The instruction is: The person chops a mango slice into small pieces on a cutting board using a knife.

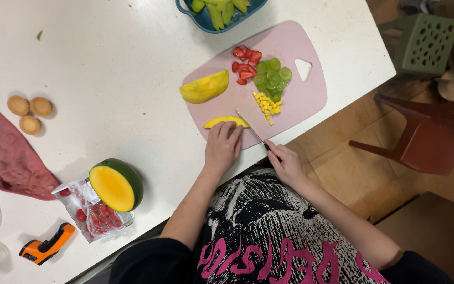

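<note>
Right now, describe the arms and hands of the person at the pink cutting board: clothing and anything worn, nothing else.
Both forearms are bare; black sleeves are pushed up to about the elbows. The left hand and right hand wear no gloves, and no rings, watch or bracelets can be made out. The top is black with a white scratchy print and pink lettering across the front.

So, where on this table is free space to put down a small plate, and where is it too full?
The widest bare patch is the white table between the three tart shells, the blue dish and the pink cutting board. A smaller one lies between the halved mango and the left hand. The board is crowded: fruit, the knife, both hands.
</note>
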